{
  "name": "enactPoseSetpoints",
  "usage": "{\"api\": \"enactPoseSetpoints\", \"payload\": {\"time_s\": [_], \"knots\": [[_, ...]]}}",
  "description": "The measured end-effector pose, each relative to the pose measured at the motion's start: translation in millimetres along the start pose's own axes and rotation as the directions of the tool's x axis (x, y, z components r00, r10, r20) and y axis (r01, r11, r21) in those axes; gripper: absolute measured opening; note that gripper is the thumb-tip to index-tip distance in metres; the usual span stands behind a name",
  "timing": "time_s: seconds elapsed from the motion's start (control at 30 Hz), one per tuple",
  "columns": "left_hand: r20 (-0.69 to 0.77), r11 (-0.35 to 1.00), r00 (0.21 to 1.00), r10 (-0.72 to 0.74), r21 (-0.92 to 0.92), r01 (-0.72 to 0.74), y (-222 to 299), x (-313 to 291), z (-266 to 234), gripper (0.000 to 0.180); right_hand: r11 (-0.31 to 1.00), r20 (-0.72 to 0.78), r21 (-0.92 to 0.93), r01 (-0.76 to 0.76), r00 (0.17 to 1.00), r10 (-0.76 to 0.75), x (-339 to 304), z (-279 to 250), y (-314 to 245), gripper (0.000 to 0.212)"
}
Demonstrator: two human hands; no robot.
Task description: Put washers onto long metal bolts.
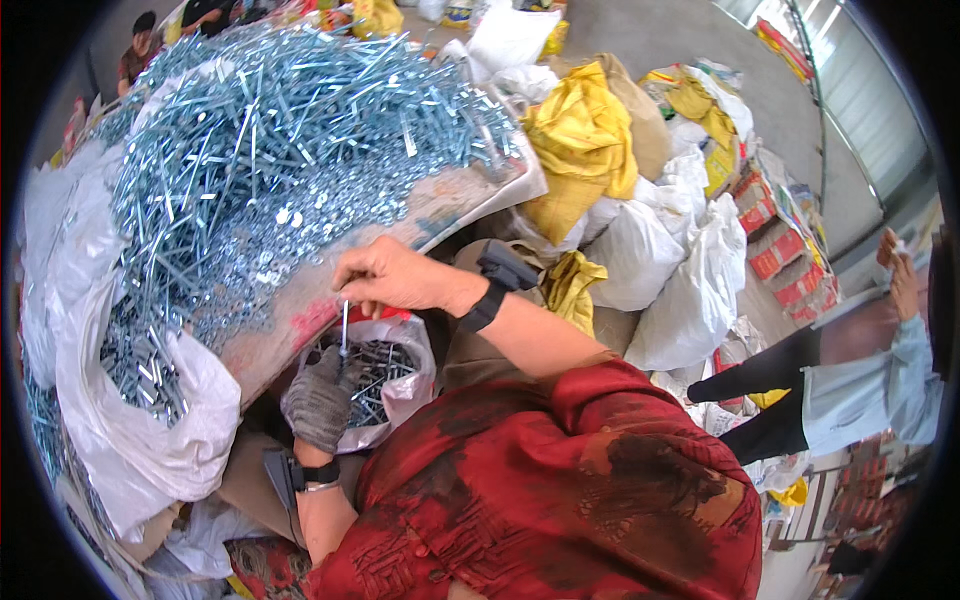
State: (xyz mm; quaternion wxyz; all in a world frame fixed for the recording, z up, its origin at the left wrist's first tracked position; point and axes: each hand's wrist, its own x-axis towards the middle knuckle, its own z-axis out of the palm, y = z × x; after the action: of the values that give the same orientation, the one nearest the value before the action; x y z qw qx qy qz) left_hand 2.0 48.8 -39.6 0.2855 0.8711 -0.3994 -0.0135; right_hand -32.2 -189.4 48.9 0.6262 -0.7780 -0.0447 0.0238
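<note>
My left hand (322, 402), in a grey knitted glove, is closed round the lower end of a long metal bolt (345, 328), which stands nearly upright. Just above it, my bare right hand (395, 276) has its fingers pinched together at the bolt's top end. Whether a small part sits between those fingertips is hidden. Below both hands, a white bag (418, 372) with a red rim holds several similar bolts (372, 385). Beyond my hands, a large heap of bluish metal bolts (290, 110) covers the table, with loose washers (310, 215) spread along its near side.
The table's near edge (455, 222) runs just past my right hand. At the left hangs a white sack (130, 440) with metal sleeves (160, 385) in its mouth. Yellow sacks (580, 140) and white sacks (640, 255) crowd the right side. A person (850, 375) stands at the far right.
</note>
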Motion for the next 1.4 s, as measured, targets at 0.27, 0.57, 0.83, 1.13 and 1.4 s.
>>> {"api": "enactPoseSetpoints", "payload": {"time_s": [0.27, 0.57, 0.83, 1.13, 1.4], "knots": [[-0.017, 0.857, 0.999, -0.039, -0.515, 0.024, 7, 3, -4, 0.022, 0.966, -0.101, 0.257, -0.034, 0.993, 0.062, -15, 7, 0, 0.01], [-0.079, 0.821, 0.996, -0.029, -0.57, -0.021, 12, 7, -4, 0.025, 0.994, 0.07, 0.112, -0.012, 0.998, 0.005, 3, 45, 19, 0.018], [-0.279, 0.219, 0.835, -0.474, -0.956, -0.195, -12, 5, 3, 0.025, 0.814, -0.144, -0.272, 0.513, 0.815, -0.561, 10, 107, 15, 0.031], [-0.296, 0.85, 0.948, -0.117, -0.524, -0.058, 5, -2, -21, 0.026, 0.962, -0.046, -0.172, 0.213, 0.974, -0.224, 2, 73, 6, 0.019], [-0.388, 0.879, 0.913, 0.128, -0.381, -0.285, 4, -6, -6, 0.027, 0.943, 0.09, 0.308, 0.123, 0.983, -0.158, 10, 106, 7, 0.032]]}}
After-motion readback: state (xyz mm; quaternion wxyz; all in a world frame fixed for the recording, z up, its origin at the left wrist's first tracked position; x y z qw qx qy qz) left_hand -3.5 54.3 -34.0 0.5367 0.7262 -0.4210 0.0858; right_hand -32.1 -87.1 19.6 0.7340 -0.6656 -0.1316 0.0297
